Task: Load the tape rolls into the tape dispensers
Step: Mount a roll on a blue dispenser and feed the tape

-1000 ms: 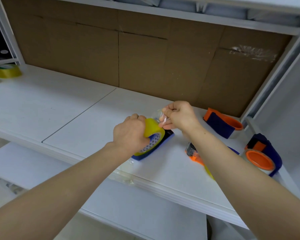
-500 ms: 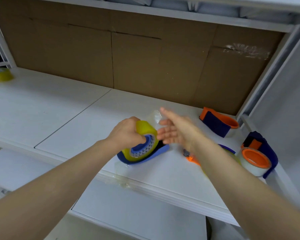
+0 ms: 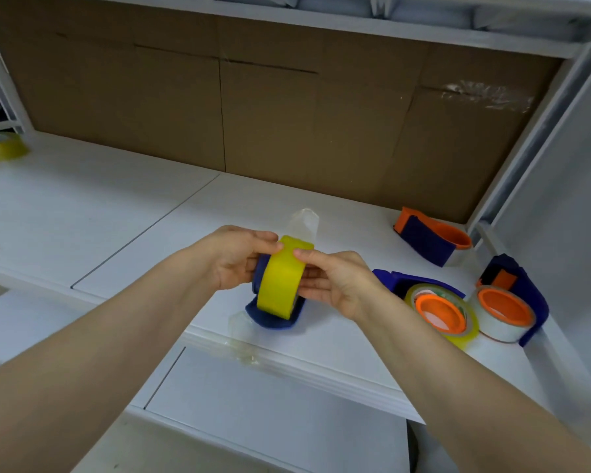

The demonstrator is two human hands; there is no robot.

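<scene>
Left hand (image 3: 234, 259) was wrapped round the left side of the yellow roll of packing tape (image 3: 280, 278), thumb up on the rim. Right hand (image 3: 335, 285) had it from the other side, fingertips curled in near the top edge. So both hands were closed on the roll.

The roll stood on edge, down in the dark blue plastic tape dispenser (image 3: 273, 320), which sat near the front edge of the white shelf board (image 3: 116, 206). A clear loose tail of tape (image 3: 304, 223) stuck straight up behind the roll.

My read is that this was the seating step, getting the roll square on the hub. The roll hid the hub, so I couldn't tell if it was fully home.

- Squeeze evenly from both sides and keep the roll from tilting.
- Keep that tail free so it doesn't fold over and stick to itself before it gets fed to the cutter.
- Keep it away from the crumpled scrap of clear tape (image 3: 241, 339) stuck on the shelf lip just beside the dispenser.

Off to the right sat a blue dispenser with a yellow roll on an orange hub (image 3: 440, 312) and, just beside it, a blue dispenser with a pale roll (image 3: 505, 312). An orange-and-blue dispenser (image 3: 430, 237) sat further back by the brown cardboard panel (image 3: 287, 114). A spare yellow roll (image 3: 0, 150) lay way off at the far left.
</scene>
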